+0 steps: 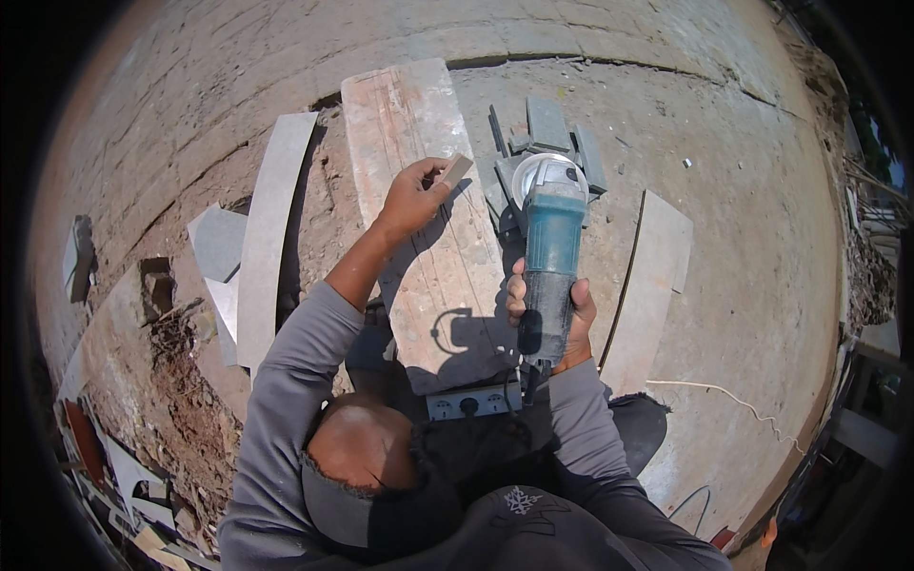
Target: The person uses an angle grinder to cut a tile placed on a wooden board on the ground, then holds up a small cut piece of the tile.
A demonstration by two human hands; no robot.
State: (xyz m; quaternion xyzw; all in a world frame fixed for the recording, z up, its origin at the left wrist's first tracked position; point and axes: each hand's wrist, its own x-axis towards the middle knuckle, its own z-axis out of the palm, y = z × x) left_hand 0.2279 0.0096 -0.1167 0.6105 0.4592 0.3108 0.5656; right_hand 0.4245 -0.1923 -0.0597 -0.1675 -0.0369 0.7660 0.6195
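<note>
My left hand pinches a small flat beige tile piece over a long, dusty, scored slab lying lengthwise in front of me. My right hand is wrapped round the dark body of a teal angle grinder, held upright in the picture at the slab's right side, with its metal guard at the top. Whether its disc is turning I cannot tell. Below the slab's near end sits a white power strip with a dark plug in it. The grinder's shadow falls on the slab.
Grey tile pieces are piled beyond the grinder. Pale strips lie left and right, with more offcuts further left. A pale cable crosses the concrete at right. Broken rubble lies at lower left; my bare knee shows below.
</note>
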